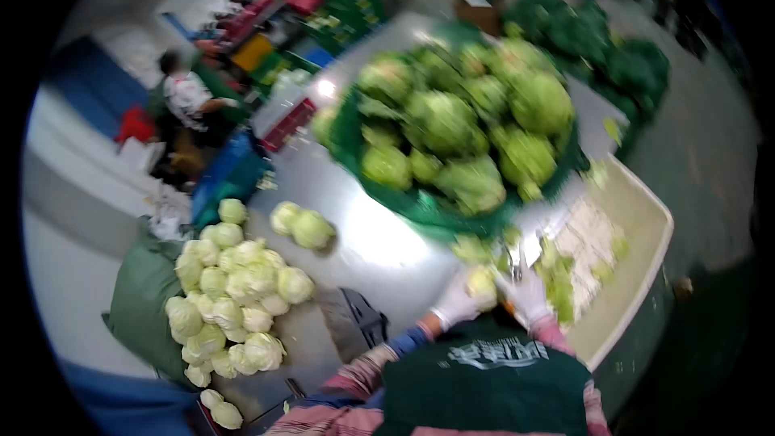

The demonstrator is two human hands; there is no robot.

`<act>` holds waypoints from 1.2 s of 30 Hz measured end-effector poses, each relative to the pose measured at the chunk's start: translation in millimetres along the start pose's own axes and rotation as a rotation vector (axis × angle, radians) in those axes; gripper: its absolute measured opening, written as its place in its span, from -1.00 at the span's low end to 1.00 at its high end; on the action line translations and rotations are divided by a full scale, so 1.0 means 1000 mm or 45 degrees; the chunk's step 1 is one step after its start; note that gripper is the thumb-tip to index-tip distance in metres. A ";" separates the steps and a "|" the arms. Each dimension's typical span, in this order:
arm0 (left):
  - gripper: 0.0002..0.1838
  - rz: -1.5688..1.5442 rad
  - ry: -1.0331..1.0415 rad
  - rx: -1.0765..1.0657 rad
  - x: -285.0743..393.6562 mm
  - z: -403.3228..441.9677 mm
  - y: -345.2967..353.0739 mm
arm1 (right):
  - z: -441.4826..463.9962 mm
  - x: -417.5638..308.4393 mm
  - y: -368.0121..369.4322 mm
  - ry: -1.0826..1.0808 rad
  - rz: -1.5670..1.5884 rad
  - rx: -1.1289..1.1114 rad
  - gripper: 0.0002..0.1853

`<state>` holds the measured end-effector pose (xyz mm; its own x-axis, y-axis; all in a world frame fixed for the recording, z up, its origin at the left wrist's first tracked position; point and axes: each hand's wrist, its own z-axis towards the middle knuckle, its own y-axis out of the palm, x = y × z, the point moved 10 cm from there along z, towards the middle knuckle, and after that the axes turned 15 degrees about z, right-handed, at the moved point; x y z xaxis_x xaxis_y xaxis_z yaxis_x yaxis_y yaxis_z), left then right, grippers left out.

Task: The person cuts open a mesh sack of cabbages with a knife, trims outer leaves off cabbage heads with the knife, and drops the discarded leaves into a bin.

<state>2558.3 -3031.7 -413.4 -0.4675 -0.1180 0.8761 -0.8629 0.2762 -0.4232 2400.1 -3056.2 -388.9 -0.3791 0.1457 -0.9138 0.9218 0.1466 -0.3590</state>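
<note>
Close to my body, my left hand (464,300), in a white glove, is wrapped round a small pale cabbage (481,281). Just to its right, my right hand (525,295), also gloved, is closed on a knife (515,255), whose metal part shows above the fingers; its handle is mostly hidden. Beyond both hands, a green net sack (395,208) lies open, full of leafy green cabbages (440,121). Cut-off leaves (557,274) lie right of my right hand, at the edge of a cream tray.
Trimmed cabbages (242,274) are piled at the left of the metal table (367,262), beside a green sack (141,303). The cream tray (646,262) holds leaf scraps at the right. Filled green net sacks (573,28) stand beyond. A person (190,97) is at the far left.
</note>
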 end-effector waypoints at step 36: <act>-0.22 -1.067 0.253 0.262 0.101 0.018 -0.104 | 0.002 -0.056 -0.081 -0.283 0.332 0.246 -0.20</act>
<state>2597.5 -3089.4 -284.4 0.3594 -0.0311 0.9327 -0.9332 -0.0060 0.3594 2347.1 -3078.3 -308.8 -0.1231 -0.0648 -0.9903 0.9912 -0.0576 -0.1194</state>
